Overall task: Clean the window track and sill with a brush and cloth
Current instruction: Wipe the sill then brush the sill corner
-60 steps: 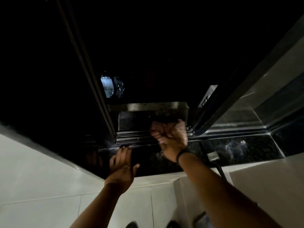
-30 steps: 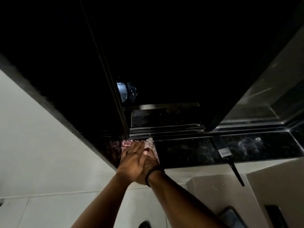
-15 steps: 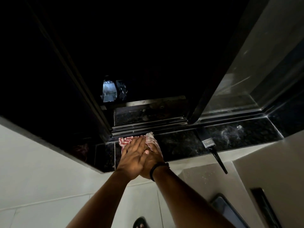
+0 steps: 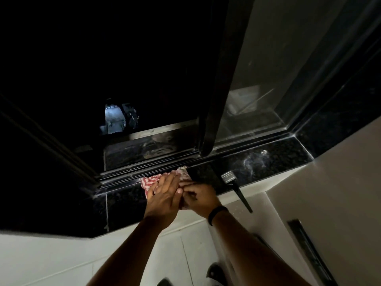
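A red-and-white checked cloth (image 4: 151,181) lies on the black granite sill (image 4: 268,162), its far edge against the window track (image 4: 148,165). My left hand (image 4: 164,196) presses flat on the cloth, fingers together and extended. My right hand (image 4: 199,198) sits beside it on the right, fingers curled around the cloth's near edge. A paintbrush (image 4: 233,181) with a metal ferrule and black handle rests on the sill just right of my hands, its handle sticking out past the sill's front edge.
A dark sliding window frame (image 4: 214,112) stands upright on the track above my hands, with glass (image 4: 268,69) to its right. White dust marks (image 4: 254,161) show on the sill's right part. Pale wall and floor tiles lie below.
My right hand came down from the track to the sill, and both hands settled on the cloth. Since then the hands have stayed on it while the view shifted slightly.
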